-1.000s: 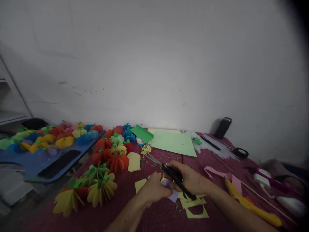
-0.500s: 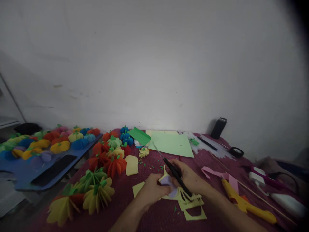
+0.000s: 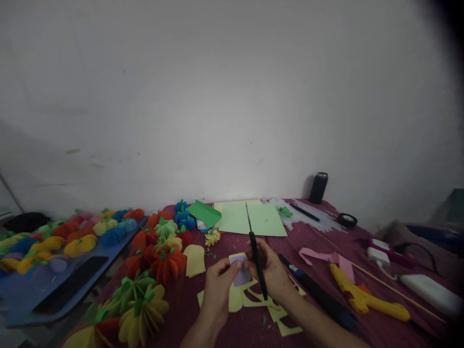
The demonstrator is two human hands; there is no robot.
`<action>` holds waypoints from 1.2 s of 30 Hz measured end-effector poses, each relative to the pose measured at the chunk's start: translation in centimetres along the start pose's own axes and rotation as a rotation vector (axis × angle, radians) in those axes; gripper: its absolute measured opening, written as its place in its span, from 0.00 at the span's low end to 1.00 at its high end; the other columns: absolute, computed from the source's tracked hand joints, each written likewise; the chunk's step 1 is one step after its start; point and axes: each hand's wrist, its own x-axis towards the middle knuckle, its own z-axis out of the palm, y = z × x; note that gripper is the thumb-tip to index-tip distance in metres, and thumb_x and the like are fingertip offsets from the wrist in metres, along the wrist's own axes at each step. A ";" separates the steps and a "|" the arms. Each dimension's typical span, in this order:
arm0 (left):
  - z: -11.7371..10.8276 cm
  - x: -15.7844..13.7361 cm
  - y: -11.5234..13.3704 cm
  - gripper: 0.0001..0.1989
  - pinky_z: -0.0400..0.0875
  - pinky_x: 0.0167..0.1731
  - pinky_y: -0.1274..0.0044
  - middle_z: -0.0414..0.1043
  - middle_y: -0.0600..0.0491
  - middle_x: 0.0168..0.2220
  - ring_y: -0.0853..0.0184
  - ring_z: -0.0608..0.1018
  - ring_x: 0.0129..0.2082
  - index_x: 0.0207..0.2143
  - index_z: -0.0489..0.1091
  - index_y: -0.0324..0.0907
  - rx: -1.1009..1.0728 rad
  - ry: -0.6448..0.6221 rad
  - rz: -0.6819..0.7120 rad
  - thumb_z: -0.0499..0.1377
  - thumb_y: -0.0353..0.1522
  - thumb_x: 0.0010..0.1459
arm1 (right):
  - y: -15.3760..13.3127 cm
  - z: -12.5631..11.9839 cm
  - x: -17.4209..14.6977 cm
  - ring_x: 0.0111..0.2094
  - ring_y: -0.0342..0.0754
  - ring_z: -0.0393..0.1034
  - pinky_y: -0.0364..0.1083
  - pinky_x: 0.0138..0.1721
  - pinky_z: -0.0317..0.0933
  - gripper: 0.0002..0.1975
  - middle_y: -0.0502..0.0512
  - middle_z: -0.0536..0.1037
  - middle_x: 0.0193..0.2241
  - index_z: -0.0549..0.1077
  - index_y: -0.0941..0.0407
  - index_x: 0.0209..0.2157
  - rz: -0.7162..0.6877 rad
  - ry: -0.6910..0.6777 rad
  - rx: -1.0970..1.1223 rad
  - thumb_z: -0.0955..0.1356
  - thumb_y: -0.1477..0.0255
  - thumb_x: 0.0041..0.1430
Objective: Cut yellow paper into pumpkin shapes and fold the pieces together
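My left hand (image 3: 221,287) is closed with thumb and fingers pinching a small purple paper shape (image 3: 241,273), laid against a pale yellow piece of paper (image 3: 237,256). My right hand (image 3: 272,271) grips scissors (image 3: 257,261) by their black handles, blades pointing up and away from me. Its fingertips also reach the right edge of the purple shape. Just below both hands lie pale yellow paper scraps (image 3: 286,325), some with curved cut-outs. A stack of round-topped yellow paper pieces (image 3: 195,260) lies left of my left hand.
Folded paper pumpkins (image 3: 168,263) crowd the table's left side; more cover a blue side table (image 3: 72,295). Light green sheets (image 3: 268,220) lie at the back. On the right are a yellow glue gun (image 3: 366,297), a dark-handled tool (image 3: 322,292), pink ribbon (image 3: 326,257) and a black can (image 3: 319,188).
The scissors have swung more upright, away from the paper. My hands have turned the purple shape and yellow paper to face me. The dark-handled tool now shows beside my right arm.
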 end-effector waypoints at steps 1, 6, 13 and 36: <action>0.0 0.0 0.0 0.14 0.63 0.25 0.79 0.72 0.51 0.23 0.70 0.71 0.24 0.32 0.73 0.35 0.001 0.005 -0.001 0.62 0.35 0.44 | 0.1 0.1 0.1 0.25 0.41 0.61 0.39 0.25 0.58 0.20 0.45 0.64 0.25 0.60 0.53 0.38 0.004 -0.008 0.022 0.70 0.71 0.42; -0.1 0.1 0.3 0.10 0.61 0.22 0.80 0.70 0.54 0.20 0.72 0.69 0.20 0.27 0.72 0.35 -0.036 0.046 -0.007 0.62 0.34 0.43 | -0.7 -1.1 -0.3 0.26 0.42 0.61 0.40 0.26 0.57 0.21 0.46 0.65 0.26 0.62 0.54 0.40 0.131 -0.061 -0.016 0.70 0.67 0.44; -0.2 0.0 1.6 0.08 0.63 0.23 0.80 0.69 0.55 0.18 0.73 0.69 0.18 0.24 0.71 0.36 -0.147 0.100 -0.046 0.63 0.33 0.41 | -5.3 -8.8 -3.6 0.34 0.50 0.64 0.46 0.35 0.59 0.19 0.53 0.70 0.31 0.70 0.53 0.42 0.391 -0.540 -0.356 0.66 0.59 0.49; 0.4 -0.5 1.2 0.11 0.61 0.20 0.80 0.67 0.57 0.17 0.74 0.67 0.17 0.21 0.69 0.36 -0.149 0.091 -0.108 0.65 0.35 0.36 | -2.2 -7.4 -4.1 0.21 0.38 0.52 0.38 0.22 0.48 0.23 0.46 0.61 0.21 0.64 0.57 0.44 0.518 -0.652 -0.173 0.65 0.57 0.51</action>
